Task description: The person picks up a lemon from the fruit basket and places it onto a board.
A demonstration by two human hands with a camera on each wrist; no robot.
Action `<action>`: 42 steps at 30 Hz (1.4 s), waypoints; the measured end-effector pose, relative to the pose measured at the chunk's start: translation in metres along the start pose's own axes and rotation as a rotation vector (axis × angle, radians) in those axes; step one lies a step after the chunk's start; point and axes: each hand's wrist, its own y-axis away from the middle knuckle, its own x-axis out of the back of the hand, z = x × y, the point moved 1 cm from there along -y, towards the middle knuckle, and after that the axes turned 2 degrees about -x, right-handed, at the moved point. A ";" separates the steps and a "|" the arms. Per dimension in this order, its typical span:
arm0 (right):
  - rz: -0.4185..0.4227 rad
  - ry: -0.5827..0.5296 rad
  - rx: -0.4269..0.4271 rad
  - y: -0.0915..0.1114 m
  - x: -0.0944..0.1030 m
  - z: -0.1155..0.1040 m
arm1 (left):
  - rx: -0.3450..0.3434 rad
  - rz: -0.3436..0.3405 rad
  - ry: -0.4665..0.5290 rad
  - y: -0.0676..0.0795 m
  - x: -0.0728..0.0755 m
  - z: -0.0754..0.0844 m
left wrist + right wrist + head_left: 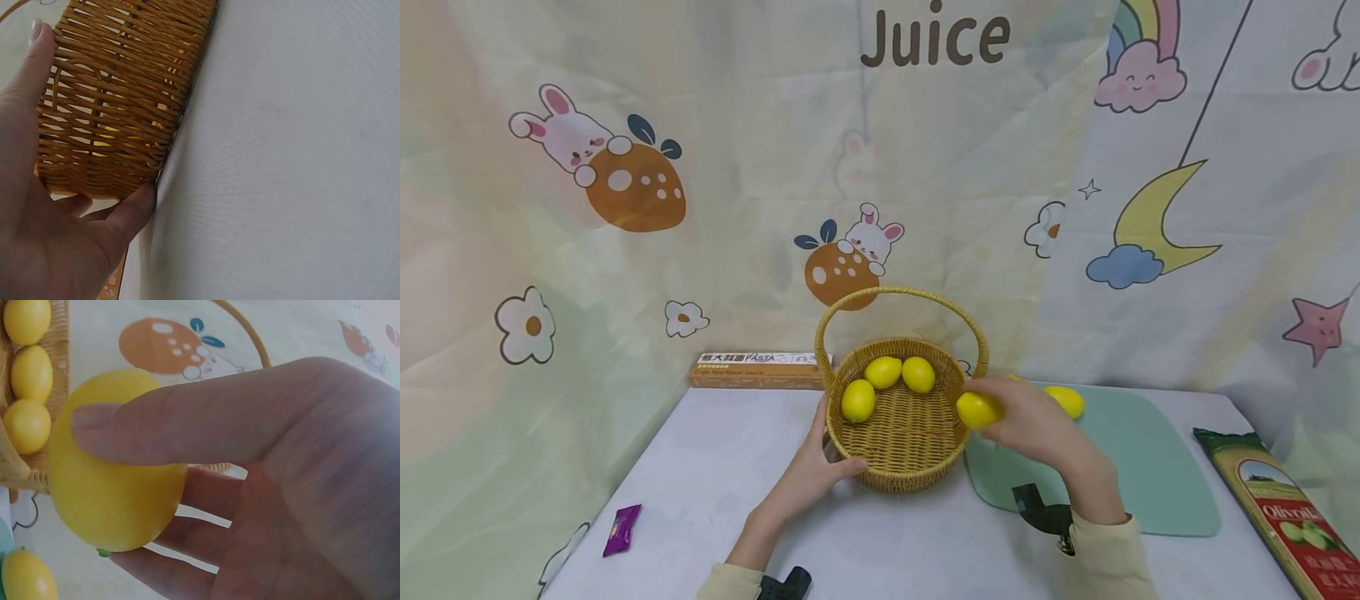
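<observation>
A woven basket (904,479) with a tall arched handle stands on the table, and three lemons (883,372) lie inside it along its left and far sides. My left hand (811,471) grips the basket's left side, its thumb at the near rim; the left wrist view shows the fingers (134,209) low against the weave. Over the basket's right rim, my right hand (1037,421) holds another lemon (119,487) between thumb and fingers. One more lemon (1065,402) rests at the far edge of a pale green board (1150,475), behind the right hand.
A pasta box (756,372) lies along the back edge, left of the basket. Toward the front left is a small purple packet (622,530). An olive oil packet (1288,517) lies at the right edge. A printed curtain (737,208) hangs behind the table.
</observation>
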 end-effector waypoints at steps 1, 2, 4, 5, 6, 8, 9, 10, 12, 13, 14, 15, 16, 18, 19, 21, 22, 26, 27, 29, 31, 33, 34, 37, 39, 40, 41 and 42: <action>0.001 -0.002 -0.003 0.001 0.001 0.002 | -0.001 0.000 0.003 0.000 0.000 0.000; 0.000 -0.002 -0.003 0.001 0.002 0.004 | -0.003 -0.001 0.003 0.000 0.000 0.000; -0.002 -0.002 -0.006 0.001 0.003 0.007 | -0.002 -0.002 0.009 0.000 0.000 0.000; -0.005 0.000 -0.013 0.002 0.004 0.009 | 0.004 -0.001 0.011 0.000 0.000 0.000; -0.008 0.006 -0.021 0.002 0.005 0.011 | 0.005 -0.001 0.011 0.000 0.001 0.000; -0.012 0.021 -0.043 0.001 0.006 0.014 | 0.006 -0.002 0.012 0.001 0.001 0.000; -0.013 0.024 -0.051 0.001 0.006 0.016 | 0.006 -0.002 0.015 0.001 0.001 0.000; -0.015 0.030 -0.057 0.001 0.007 0.018 | 0.009 -0.003 0.016 0.001 0.001 0.001; -0.014 0.036 -0.067 0.001 0.007 0.022 | 0.008 -0.005 0.021 0.001 0.001 0.000; -0.013 0.036 -0.069 0.001 0.006 0.025 | 0.010 -0.007 0.024 0.001 0.001 0.001; -0.014 0.038 -0.068 0.000 0.006 0.027 | 0.011 -0.008 0.026 0.001 0.001 0.001; -0.015 0.040 -0.065 -0.001 0.005 0.030 | 0.012 -0.009 0.028 0.001 0.001 0.001; -0.018 0.046 -0.068 -0.001 0.005 0.032 | 0.015 -0.009 0.028 0.001 0.001 0.001; -0.027 0.055 -0.078 -0.003 0.002 0.037 | 0.015 -0.009 0.027 0.001 0.001 0.001; -0.034 0.060 -0.085 -0.004 0.001 0.040 | 0.016 -0.009 0.027 0.001 0.001 0.001; -0.052 0.069 -0.106 -0.005 -0.002 0.045 | 0.015 -0.006 0.024 0.001 0.001 0.001; -0.061 0.075 -0.119 -0.006 -0.003 0.048 | 0.014 -0.006 0.022 0.001 0.001 0.001; -0.090 0.085 -0.161 -0.008 -0.010 0.059 | 0.008 -0.009 0.022 0.000 0.000 0.001; -0.094 0.085 -0.167 -0.009 -0.012 0.062 | 0.008 -0.010 0.022 0.000 0.000 0.001; -0.100 0.079 -0.174 -0.010 -0.015 0.067 | 0.008 -0.010 0.023 0.000 0.000 0.001; -0.104 0.067 -0.173 -0.011 -0.018 0.071 | 0.009 -0.007 0.018 0.000 0.000 0.001; -0.105 0.061 -0.172 -0.012 -0.020 0.074 | 0.017 -0.001 0.014 0.001 0.000 0.002; -0.105 0.060 -0.175 -0.012 -0.021 0.075 | 0.018 0.000 0.015 0.001 0.000 0.002; -0.107 0.054 -0.189 -0.012 -0.024 0.079 | 0.019 0.003 0.011 0.001 0.000 0.002; -0.108 0.052 -0.208 -0.012 -0.026 0.081 | 0.012 0.000 0.014 0.001 0.000 0.002; -0.111 0.050 -0.213 -0.012 -0.027 0.083 | 0.006 -0.003 0.018 0.000 0.000 0.001; -0.114 0.046 -0.217 -0.012 -0.027 0.084 | 0.003 -0.005 0.020 0.000 0.000 0.001; -0.116 0.044 -0.220 -0.012 -0.028 0.085 | 0.001 -0.009 0.024 0.000 0.000 0.001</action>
